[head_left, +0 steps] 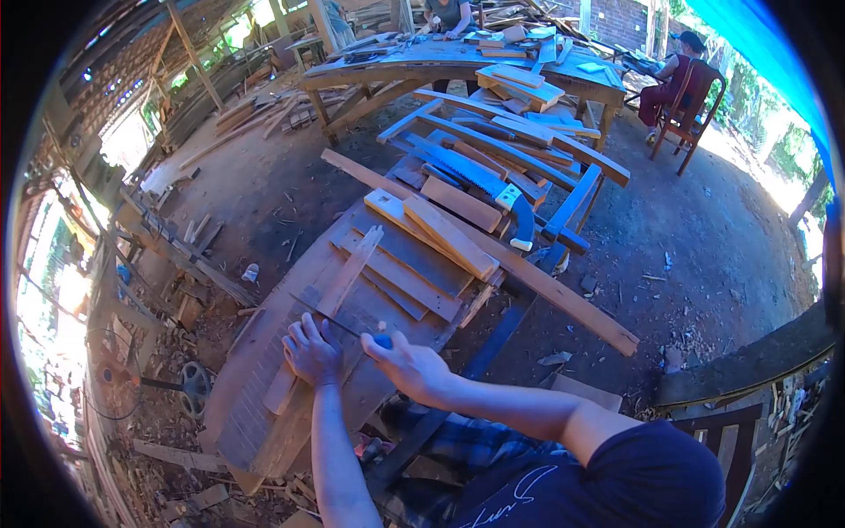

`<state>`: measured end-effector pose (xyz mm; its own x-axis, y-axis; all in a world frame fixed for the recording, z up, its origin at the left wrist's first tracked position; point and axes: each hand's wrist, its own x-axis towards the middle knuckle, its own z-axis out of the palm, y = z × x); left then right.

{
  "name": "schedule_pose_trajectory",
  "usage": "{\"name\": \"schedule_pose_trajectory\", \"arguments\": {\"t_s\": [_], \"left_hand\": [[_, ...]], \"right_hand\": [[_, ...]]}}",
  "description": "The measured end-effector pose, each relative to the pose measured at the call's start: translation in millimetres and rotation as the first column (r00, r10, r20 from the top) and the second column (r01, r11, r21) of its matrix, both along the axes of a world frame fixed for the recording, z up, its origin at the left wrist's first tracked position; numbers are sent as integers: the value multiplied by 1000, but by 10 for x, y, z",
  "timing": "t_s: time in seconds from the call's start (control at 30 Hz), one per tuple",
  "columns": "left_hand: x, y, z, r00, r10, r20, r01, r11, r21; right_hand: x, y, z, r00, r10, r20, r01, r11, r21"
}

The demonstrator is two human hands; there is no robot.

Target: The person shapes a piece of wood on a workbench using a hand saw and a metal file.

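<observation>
My left hand is closed over a narrow wooden strip, holding it down on the wooden workbench. The strip's far end looks notched and splintered. In my right hand is a hand tool with a blue handle and a long, thin, dark blade. Its blade lies across the strip, just beyond my left fingers. Several flat boards lie farther up the bench, with a mortised wood piece on top.
Beyond the boards rests a handsaw with a blue-and-white handle, among wooden frames. A long plank juts out to the right. Farther back stand a wood-laden table, a person and a seated person.
</observation>
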<state>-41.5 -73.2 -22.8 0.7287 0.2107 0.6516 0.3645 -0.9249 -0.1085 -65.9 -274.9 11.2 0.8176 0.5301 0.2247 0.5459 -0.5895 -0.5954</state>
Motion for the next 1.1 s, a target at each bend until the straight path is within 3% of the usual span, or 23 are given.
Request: {"name": "schedule_pose_trajectory", "arguments": {"t_s": [0.07, 0.17, 0.23, 0.37, 0.43, 0.47, 0.53, 0.6, 0.8, 0.83, 0.9, 0.97, 1.1], "left_hand": [[22, -8, 13, 1000, -7, 2, 7, 1000, -1], [25, -14, 10, 1000, -3, 5, 3, 1000, -4], [33, -19, 9, 1000, -7, 6, 7, 1000, -11], [15, 3, 7, 1000, 1, 20, -1, 1000, -11], [54, 1, 15, 999, -14, 32, 15, 1000, -22], [56, 0, 23, 999, -24, 42, 25, 999, -22], [30, -6, 1, 999, -23, 43, 23, 1000, -1], [94, 13, 1, 999, -20, 39, 20, 1000, 13], [14, -3, 45, 998, -38, 56, 38, 999, 9], [20, -9, 27, 997, -50, 62, 49, 999, 22], [70, 16, 41, 997, -53, 51, 54, 998, -11], [25, -11, 50, 1000, -13, 15, 13, 1000, 21], [26, -10, 16, 1000, -7, 17, 7, 1000, 14]], "right_hand": [[-54, -90, 22, 997, 1, -81, -8, 996, -91], [20, 126, -53, 998, -42, -44, 40, 998, -56], [264, 440, -194, 990, -69, 124, 57, 993, 99], [343, 492, -292, 966, -57, 254, 5, 980, 199], [106, 161, -185, 993, -47, 108, 45, 999, 20], [63, 81, -105, 993, -33, 109, 32, 999, 14], [-31, -44, -14, 998, 13, -61, -17, 998, -62], [63, 150, -95, 997, -45, 55, 44, 999, 25], [284, 371, -142, 999, -10, 39, 2, 984, 181], [201, 232, -79, 998, -22, 62, 10, 984, 178], [20, 1, 21, 994, 5, -106, -7, 1000, -22], [-12, -5, -4, 994, -18, -105, 14, 999, -41], [310, 499, -274, 994, -74, 85, 66, 994, 86]]}}
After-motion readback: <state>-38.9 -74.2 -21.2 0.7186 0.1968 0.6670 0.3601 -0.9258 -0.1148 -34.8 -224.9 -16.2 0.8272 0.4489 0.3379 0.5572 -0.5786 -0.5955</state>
